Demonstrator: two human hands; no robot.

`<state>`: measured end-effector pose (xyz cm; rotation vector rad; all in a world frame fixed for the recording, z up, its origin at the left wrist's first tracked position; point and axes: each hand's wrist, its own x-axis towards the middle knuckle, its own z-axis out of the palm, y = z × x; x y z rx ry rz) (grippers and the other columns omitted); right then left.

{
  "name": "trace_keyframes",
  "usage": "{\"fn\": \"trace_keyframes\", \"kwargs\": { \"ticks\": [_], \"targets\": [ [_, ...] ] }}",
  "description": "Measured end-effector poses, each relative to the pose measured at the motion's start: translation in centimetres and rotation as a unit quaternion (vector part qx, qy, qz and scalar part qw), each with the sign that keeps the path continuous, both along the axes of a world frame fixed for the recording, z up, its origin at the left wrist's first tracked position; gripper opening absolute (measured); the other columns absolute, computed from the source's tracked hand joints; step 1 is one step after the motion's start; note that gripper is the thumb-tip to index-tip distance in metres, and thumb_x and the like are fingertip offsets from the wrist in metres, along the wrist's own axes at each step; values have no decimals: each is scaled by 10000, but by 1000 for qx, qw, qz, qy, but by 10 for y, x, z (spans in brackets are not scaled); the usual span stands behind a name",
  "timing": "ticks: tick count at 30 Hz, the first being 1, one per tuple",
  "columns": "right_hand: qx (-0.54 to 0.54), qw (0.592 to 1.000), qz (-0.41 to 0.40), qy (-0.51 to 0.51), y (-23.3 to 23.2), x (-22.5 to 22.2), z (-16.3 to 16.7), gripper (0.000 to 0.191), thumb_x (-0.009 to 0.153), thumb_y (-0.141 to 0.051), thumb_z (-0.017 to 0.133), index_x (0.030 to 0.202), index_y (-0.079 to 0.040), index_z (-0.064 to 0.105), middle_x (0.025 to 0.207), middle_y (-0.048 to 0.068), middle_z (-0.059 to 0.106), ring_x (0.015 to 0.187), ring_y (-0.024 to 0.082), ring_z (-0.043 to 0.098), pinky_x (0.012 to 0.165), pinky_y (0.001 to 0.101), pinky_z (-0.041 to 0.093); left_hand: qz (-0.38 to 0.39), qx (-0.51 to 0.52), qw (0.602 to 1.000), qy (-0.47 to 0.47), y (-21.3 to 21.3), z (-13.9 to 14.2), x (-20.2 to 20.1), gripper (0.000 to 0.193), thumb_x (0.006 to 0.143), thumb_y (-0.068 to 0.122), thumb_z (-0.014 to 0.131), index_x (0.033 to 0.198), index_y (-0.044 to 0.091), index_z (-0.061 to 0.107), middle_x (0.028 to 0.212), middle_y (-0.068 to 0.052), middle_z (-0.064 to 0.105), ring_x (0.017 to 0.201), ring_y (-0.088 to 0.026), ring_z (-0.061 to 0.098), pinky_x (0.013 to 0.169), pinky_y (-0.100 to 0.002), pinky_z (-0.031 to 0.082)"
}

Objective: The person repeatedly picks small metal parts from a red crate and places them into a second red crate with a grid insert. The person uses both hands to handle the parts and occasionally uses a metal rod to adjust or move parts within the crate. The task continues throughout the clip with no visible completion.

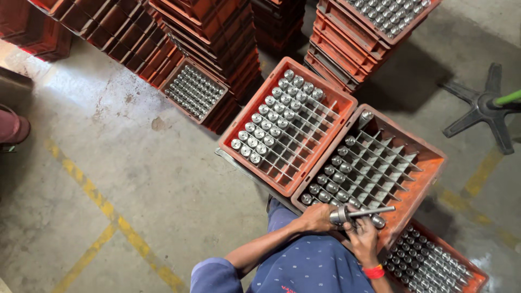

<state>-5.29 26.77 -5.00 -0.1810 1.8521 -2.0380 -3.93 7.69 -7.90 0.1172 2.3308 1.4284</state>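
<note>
- Metal shaft sits level in our hands, right over the near edge of the right-hand crate.
- Our left hand closes round its thick head end; our right hand pinches the thin stem from below, steadying it, we'd say.
- Dividers in that crate keep the finished pieces upright and apart.
- Left-hand crate touches it side by side, one half filled.
- More crates stand stacked beyond on the floor.
</note>
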Motion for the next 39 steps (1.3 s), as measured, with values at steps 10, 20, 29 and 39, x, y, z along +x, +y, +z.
{"fn": "trace_keyframes", "kwargs": {
  "ticks": [10, 20, 29, 39],
  "targets": [
    [-51, 955, -287, -50, 39, 6, 7, 107, 1048, 29, 641, 1154, 38, 634, 1083, 14, 600, 992, 107, 535, 907, 258, 429, 32, -119, 986, 109, -48, 19, -73, 653, 911, 523, 723, 1300, 24, 561, 907, -275, 698, 864, -456, 689, 759, -535, 539],
    [-90, 933, -335, -96, 5, 50, 36, 296, 982, 24, 614, 1278, 16, 624, 1221, 53, 651, 1115, 127, 592, 1007, 270, 455, -26, -361, 868, 341, -65, 44, -209, 586, 861, 38, 623, 1437, 79, 521, 1411, -226, 551, 1166, -378, 628, 991, -478, 490],
    [-75, 924, -356, -117, 11, 106, 18, 309, 996, -10, 625, 1299, 43, 596, 1241, 71, 653, 1151, 142, 598, 1048, 295, 449, 165, -205, 908, 326, -106, 60, -204, 472, 816, -79, 681, 1233, 140, 654, 1268, -123, 632, 1193, -341, 626, 1026, -437, 521],
    [-80, 904, -402, -123, 17, 146, 19, 397, 1002, -34, 620, 1383, 55, 556, 1295, 96, 647, 1184, 154, 607, 1083, 287, 446, 208, -424, 826, 307, -188, 40, -262, 498, 870, 183, 779, 1347, 161, 643, 1467, -243, 481, 1329, -420, 467, 1050, -523, 418]
  ]
}}
